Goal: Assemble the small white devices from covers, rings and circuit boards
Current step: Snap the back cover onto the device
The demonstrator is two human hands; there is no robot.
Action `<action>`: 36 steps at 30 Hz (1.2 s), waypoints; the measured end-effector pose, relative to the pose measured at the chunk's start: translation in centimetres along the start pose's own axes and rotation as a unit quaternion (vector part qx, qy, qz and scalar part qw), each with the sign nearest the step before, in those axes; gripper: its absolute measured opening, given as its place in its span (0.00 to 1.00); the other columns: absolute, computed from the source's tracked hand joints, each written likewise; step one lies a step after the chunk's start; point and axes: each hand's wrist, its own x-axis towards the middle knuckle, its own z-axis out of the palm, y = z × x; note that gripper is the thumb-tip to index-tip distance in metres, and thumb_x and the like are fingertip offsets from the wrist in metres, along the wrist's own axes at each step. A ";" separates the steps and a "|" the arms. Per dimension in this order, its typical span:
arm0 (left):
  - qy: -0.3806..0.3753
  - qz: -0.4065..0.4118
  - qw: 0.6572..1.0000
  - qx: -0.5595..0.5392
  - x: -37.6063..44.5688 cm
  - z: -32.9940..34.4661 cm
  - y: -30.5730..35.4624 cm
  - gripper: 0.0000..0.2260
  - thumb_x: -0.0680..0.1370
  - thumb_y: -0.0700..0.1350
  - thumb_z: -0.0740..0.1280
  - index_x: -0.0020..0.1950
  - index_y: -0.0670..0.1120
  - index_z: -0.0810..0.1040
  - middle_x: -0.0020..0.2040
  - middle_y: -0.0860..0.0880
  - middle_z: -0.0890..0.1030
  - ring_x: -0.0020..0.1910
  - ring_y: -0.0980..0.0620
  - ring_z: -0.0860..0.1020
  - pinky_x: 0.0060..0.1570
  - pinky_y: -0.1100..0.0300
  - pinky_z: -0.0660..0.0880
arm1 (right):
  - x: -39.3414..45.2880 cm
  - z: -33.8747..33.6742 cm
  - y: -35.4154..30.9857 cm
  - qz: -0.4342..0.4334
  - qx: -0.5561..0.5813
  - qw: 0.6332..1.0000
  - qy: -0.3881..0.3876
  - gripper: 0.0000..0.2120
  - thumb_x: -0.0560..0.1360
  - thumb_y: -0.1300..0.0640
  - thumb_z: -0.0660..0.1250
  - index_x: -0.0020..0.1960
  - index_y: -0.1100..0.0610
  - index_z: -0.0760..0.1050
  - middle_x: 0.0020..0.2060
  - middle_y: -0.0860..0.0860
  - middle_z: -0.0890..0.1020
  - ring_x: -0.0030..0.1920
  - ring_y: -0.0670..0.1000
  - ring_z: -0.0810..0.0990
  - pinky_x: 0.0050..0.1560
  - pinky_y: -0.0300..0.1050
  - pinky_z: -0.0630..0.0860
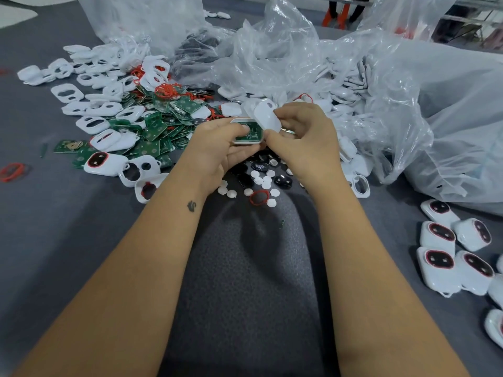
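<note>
My left hand grips a white device shell with a green circuit board seated in it, thumb pressing on the board. My right hand pinches a white back cover, tilted over the shell's right end and touching it. To the left lie heaps of white front covers, green circuit boards and red rings. Below my hands sit small white discs and black oval pads.
Several finished white devices with red-ringed black windows lie at the right. Crumpled clear plastic bags of parts fill the back and right. A loose red ring lies far left. Everything rests on a grey cloth surface.
</note>
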 end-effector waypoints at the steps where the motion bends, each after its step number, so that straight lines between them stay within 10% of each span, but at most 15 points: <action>1: 0.003 -0.004 1.000 -0.005 0.0 0.0 0.1 0.07 0.79 0.32 0.63 0.45 0.38 0.79 0.35 0.45 0.85 0.35 0.49 0.85 0.38 0.62 0.82 | 0.0 -0.1 0.0 -0.007 -0.009 1.000 -0.003 0.11 0.69 0.66 0.73 0.50 0.57 0.79 0.55 0.51 0.76 0.48 0.40 0.80 0.45 0.30 0.75; 9: -0.001 -0.083 0.996 -0.020 -0.1 0.0 0.8 0.19 0.84 0.49 0.56 0.67 0.36 0.72 0.46 0.40 0.84 0.35 0.48 0.85 0.32 0.59 0.80 | -0.4 -0.2 -0.1 -0.085 -0.170 0.981 -0.045 0.16 0.68 0.62 0.71 0.55 0.53 0.79 0.50 0.46 0.74 0.50 0.43 0.77 0.50 0.30 0.72; 36: -0.087 0.002 0.989 0.121 0.0 -1.0 -0.1 0.09 0.82 0.39 0.62 0.57 0.38 0.79 0.43 0.45 0.84 0.39 0.54 0.83 0.41 0.65 0.80 | -0.3 -0.3 -0.3 -0.113 -0.245 0.955 -0.120 0.20 0.70 0.65 0.71 0.62 0.59 0.79 0.51 0.53 0.75 0.52 0.50 0.76 0.57 0.45 0.74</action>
